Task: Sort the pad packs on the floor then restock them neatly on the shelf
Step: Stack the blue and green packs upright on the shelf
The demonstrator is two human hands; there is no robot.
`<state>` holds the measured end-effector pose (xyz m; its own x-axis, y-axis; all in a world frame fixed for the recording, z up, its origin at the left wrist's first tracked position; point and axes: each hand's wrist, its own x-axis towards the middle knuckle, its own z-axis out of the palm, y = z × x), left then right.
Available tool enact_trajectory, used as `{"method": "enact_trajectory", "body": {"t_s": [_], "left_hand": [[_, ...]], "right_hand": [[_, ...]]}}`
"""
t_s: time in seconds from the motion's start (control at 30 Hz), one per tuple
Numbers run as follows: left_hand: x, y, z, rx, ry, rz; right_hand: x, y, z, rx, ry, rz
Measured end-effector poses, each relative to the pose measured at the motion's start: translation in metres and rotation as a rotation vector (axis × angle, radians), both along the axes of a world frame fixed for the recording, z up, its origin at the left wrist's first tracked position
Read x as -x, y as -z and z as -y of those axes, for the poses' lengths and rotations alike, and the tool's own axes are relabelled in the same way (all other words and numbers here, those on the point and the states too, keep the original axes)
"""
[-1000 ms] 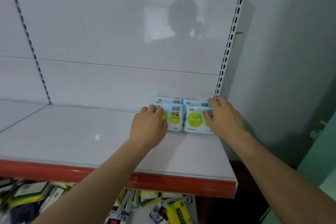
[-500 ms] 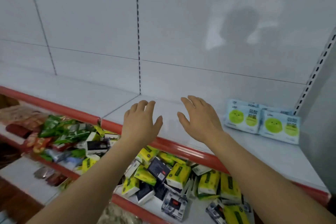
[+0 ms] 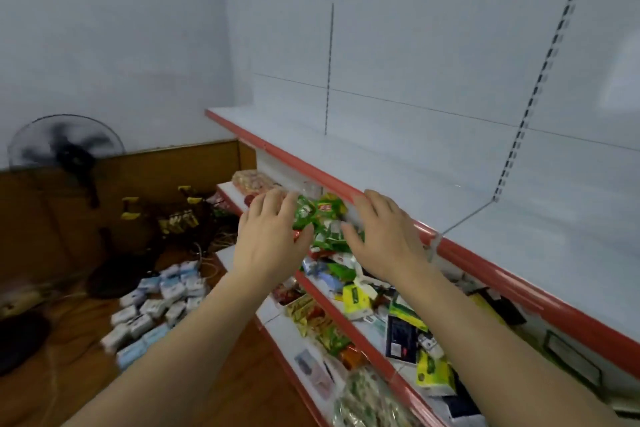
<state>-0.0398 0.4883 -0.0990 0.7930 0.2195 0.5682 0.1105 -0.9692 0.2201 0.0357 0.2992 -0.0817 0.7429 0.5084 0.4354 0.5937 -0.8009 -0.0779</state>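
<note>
1. In front of the red-edged white shelf [image 3: 398, 163], the left hand [image 3: 268, 239] and right hand [image 3: 381, 236] are raised, fingers straight and spread, holding nothing.
2. The pad packs [image 3: 156, 305] lie heaped on the wooden floor [image 3: 69, 392], lower left, well apart from both hands.
3. A fan [image 3: 65, 149] stands behind the heap.

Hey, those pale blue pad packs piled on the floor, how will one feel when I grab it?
The pad packs are probably light and soft, since they look like small film-wrapped pillows. The wrap may be a bit slippery. They lie flat, so rolling seems unlikely, though the loose pile could slide.
</note>
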Motion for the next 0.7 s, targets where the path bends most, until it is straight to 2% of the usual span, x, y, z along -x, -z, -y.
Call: {"method": "enact_trajectory", "body": {"t_s": [0.3, 0.5, 0.7], "left_hand": [[-0.016, 0.044, -0.153, 0.027, -0.277, -0.014], [-0.053, 0.075, -0.240, 0.078, -0.376, -0.070], [-0.077, 0.110, -0.318, 0.167, -0.470, -0.082]], "right_hand": [[-0.055, 0.045, -0.187, -0.028, -0.216, -0.046], [-0.113, 0.078, -0.293, -0.070, -0.363, -0.125], [-0.166, 0.113, -0.382, -0.016, -0.466, -0.176]]}}
